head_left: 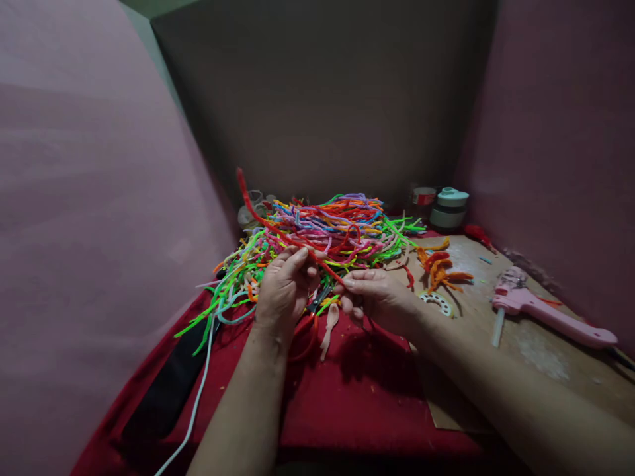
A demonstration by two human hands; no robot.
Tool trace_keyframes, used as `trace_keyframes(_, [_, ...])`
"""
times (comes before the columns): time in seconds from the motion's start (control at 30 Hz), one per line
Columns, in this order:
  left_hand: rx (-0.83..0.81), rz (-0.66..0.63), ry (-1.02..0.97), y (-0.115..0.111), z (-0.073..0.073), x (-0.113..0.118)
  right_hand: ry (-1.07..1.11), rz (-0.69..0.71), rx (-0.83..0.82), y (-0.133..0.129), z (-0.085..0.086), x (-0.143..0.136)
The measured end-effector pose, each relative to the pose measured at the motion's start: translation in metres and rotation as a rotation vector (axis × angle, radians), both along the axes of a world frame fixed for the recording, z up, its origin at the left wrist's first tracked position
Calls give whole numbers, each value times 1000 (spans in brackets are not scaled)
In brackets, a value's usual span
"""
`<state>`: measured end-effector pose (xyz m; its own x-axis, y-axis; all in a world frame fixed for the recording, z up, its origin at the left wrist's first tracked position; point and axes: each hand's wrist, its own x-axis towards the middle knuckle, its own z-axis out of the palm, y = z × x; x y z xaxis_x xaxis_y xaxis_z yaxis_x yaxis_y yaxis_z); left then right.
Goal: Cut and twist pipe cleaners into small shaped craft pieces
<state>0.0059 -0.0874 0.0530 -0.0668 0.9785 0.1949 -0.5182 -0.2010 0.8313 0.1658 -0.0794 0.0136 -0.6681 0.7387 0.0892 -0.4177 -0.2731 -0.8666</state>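
A long red pipe cleaner [258, 215] runs between both hands, its free end curving up to the left. My left hand [288, 284] pinches it between thumb and fingers near the middle of its length. At its lower right end, my right hand [370, 291] grips it with thumb and forefinger. Just beyond the hands is a large heap of coloured pipe cleaners [327, 221]. Scissors with red handles [303, 340] lie below and between the hands, partly hidden by the left one. Beside them rests a small twisted beige pipe-cleaner piece [330, 327].
On a brown board [530, 396] at right lie a pink glue gun [550, 314], an orange pipe-cleaner shape [441, 271] and a white ring with holes [437, 304]. A lidded jar [449, 208] stands behind. A black phone-like slab [166, 383] and white cable [201, 390] lie at left.
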Motion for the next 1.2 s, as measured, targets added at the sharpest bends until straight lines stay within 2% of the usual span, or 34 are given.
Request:
trace_keyframes(0.23, [31, 83, 4, -2, 4, 1, -41, -67, -11, -2, 0, -3])
trace_keyframes(0.4, [47, 40, 48, -5, 4, 0, -23, -59, -9, -5, 2, -5])
trace_keyframes(0.57, [148, -23, 69, -10, 5, 4, -75, -34, -98, -5, 1, -5])
trace_keyframes(0.73, [195, -13, 92, -12, 6, 6, 46, -64, -169, -3, 2, -4])
trace_keyframes(0.87, [267, -40, 28, -16, 7, 7, 129, -120, -227, -4, 5, -4])
trace_keyframes(0.97, [301, -97, -19, -19, 8, 9, 136, -50, -205, -6, 6, -4])
trace_keyframes(1.2, [338, -121, -9, -18, 9, 7, 142, 243, -251, -8, 6, 2])
